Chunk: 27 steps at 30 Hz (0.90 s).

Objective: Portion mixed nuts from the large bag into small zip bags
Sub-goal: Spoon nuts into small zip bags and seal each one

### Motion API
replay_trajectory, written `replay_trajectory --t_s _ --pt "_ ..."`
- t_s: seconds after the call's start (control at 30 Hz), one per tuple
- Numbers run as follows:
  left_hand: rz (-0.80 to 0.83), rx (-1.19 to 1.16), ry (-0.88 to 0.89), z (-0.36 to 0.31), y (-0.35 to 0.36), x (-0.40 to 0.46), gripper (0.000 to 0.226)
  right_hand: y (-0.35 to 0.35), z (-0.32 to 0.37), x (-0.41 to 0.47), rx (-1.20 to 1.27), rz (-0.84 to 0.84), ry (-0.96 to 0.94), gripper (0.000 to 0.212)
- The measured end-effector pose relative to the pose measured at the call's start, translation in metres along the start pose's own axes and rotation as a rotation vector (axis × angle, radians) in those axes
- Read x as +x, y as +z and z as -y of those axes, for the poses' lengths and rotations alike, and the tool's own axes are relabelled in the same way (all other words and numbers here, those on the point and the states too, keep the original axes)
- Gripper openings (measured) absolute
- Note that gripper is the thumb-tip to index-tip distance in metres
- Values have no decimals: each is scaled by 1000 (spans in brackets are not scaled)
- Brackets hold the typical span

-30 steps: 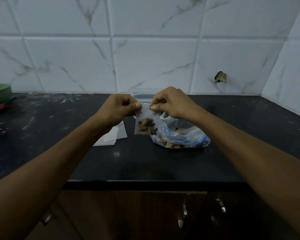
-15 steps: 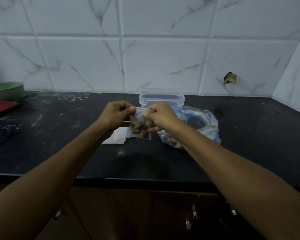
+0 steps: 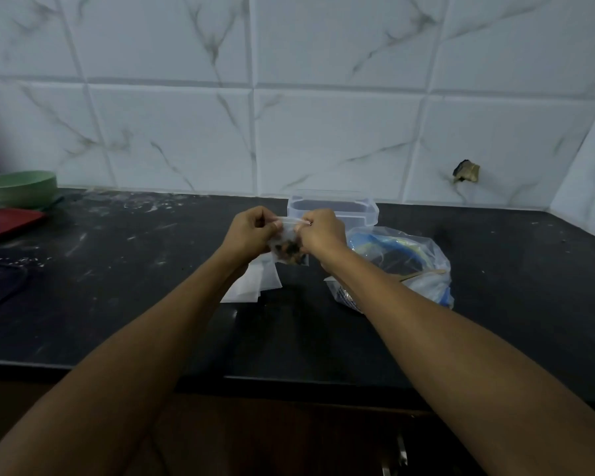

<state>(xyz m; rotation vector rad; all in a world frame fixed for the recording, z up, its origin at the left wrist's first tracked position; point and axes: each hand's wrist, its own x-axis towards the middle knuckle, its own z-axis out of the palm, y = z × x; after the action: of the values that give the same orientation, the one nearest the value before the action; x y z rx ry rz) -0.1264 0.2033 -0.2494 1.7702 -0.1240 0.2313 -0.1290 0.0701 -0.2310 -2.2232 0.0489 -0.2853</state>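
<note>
Both hands, left hand (image 3: 251, 231) and right hand (image 3: 322, 231), pinch the zip strip of the small zip bag (image 3: 289, 250), which runs level between their fingers above the table (image 3: 117, 286).

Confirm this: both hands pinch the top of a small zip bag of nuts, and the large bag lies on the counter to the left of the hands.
Wrong side. In the head view the large bag lies right of the hands; the left hand and right hand do pinch the small zip bag.
</note>
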Motion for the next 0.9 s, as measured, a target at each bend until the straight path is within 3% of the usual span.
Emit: replay_trajectory --t_s 0.2,0.3,0.4,0.5,0.6,0.67,0.73,0.9 --pt "-17 9 -153 11 6 15 10 6 3 4 -162 -41 54 33" --pt "51 7 -245 13 10 21 9 7 -1 -5 -251 -36 -43 37" --pt "92 54 -297 16 17 26 11 13 -6 -13 -385 20 -148 40" --pt "114 128 -315 22 20 29 22 22 -5 -15 -553 100 -104 38" --pt "91 342 -232 28 16 30 16 26 -5 -18 -645 148 -116 36" --pt "47 636 -107 32 9 29 10 25 -6 -19 -662 155 -154 31" --pt "53 847 -9 32 1 22 27 25 -7 -19 -661 162 -158 29" --pt "366 1193 32 28 -19 2 35 26 -7 -21 -660 180 -133 32"
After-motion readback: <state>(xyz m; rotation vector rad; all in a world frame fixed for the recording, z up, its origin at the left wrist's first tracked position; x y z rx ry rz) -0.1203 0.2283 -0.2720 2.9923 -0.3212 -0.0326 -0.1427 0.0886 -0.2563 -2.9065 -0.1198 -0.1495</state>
